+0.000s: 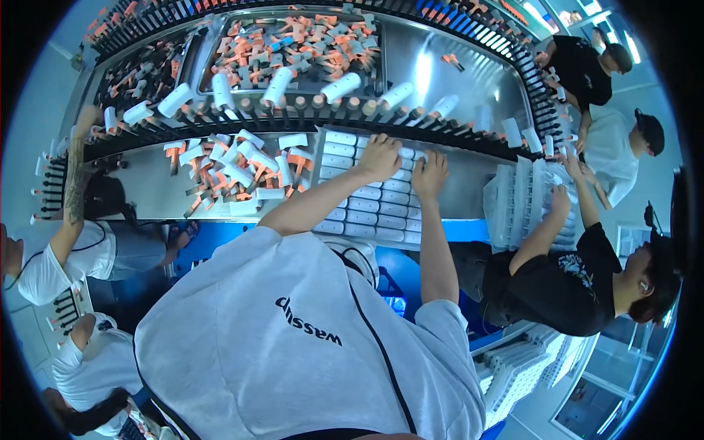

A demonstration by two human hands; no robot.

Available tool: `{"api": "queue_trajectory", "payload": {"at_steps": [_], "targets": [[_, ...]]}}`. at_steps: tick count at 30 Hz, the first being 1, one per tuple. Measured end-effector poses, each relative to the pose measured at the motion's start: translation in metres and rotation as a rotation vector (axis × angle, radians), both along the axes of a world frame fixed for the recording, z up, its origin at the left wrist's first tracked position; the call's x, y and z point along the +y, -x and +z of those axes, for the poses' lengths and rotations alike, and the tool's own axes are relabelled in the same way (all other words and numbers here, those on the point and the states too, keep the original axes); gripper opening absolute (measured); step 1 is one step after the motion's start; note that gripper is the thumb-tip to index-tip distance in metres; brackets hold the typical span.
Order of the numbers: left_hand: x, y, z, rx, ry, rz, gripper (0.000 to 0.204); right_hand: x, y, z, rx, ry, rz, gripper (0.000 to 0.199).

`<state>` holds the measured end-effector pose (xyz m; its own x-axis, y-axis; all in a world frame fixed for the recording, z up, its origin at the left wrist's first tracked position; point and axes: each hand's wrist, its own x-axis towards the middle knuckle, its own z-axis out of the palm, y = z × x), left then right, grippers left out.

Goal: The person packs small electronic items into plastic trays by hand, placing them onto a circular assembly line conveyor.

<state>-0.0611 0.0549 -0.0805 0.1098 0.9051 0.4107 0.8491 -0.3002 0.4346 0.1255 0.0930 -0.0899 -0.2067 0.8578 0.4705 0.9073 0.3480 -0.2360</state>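
Observation:
A tray (319, 192) lies on the steel bench in front of me, filled with rows of white, rounded oblong plastic pieces (361, 218). My left hand (381, 159) rests over the upper middle of these rows, palm down, fingers stretched forward and slightly bent. Over the tray's upper right corner is my right hand (430, 176), its fingers apart and touching the pieces at the end of the top rows. Nothing lifted shows in either hand, though the undersides of the fingers are hidden. Left of the tray lies a loose pile of white pieces with orange and dark parts (238, 167).
A curved conveyor of black pegs (319, 110), some carrying white pieces, runs beyond the tray. Behind it a metal bin (383, 55) holds orange and grey parts. Stacked clear plastic trays (506, 205) stand at right beside a co-worker in black (579, 275). Another co-worker's arm (75, 172) reaches in at left.

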Motion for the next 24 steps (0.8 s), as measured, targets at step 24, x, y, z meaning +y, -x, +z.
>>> {"api": "queue_trajectory", "payload": {"at_steps": [24], "targets": [[0.000,0.001,-0.004,-0.028,0.038,-0.010,0.032,-0.003,0.004,0.004,0.151,-0.017,0.026,0.030]]}}
